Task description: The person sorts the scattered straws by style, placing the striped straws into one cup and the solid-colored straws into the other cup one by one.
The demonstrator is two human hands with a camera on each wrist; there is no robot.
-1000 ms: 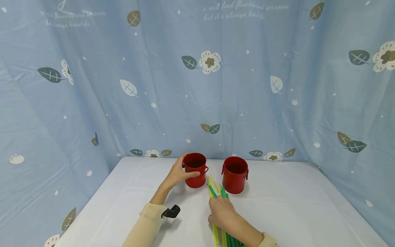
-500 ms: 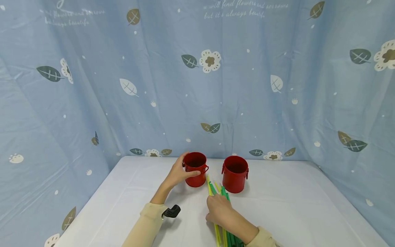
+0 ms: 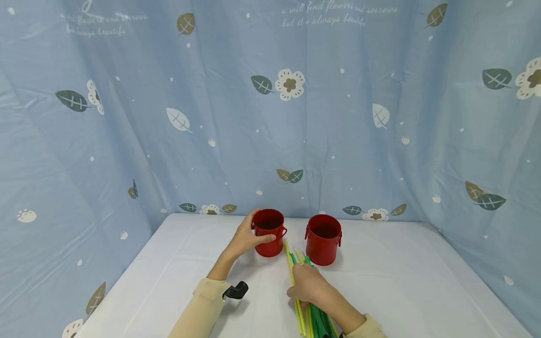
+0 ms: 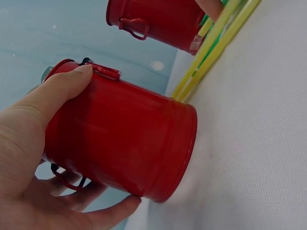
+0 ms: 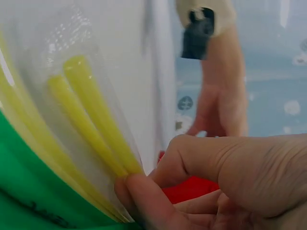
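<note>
My left hand (image 3: pixel 249 238) holds the left red bucket (image 3: pixel 270 244) by its side, thumb on the near side and fingers round the other. In the left wrist view the thumb lies near the rim of that bucket (image 4: pixel 129 134), beside a small handle. My right hand (image 3: pixel 310 284) is over a bundle of thin yellow and green sticks lying on the table. In the right wrist view its thumb and forefinger pinch two yellow sticks (image 5: pixel 98 120) in a clear plastic sleeve. Green sticks (image 5: pixel 33 182) lie alongside, partly hidden by the hand in the head view.
A second red bucket (image 3: pixel 323 241) stands upright just right of the first, behind the sticks. The white tablecloth (image 3: pixel 401 277) runs back to a blue patterned curtain (image 3: pixel 228 117). A black wrist device (image 3: pixel 236 290) sits on the left sleeve.
My right hand has shifted slightly left and then back right, and the tips of the sticks under it have moved a little. The left hand stays on its bucket.
</note>
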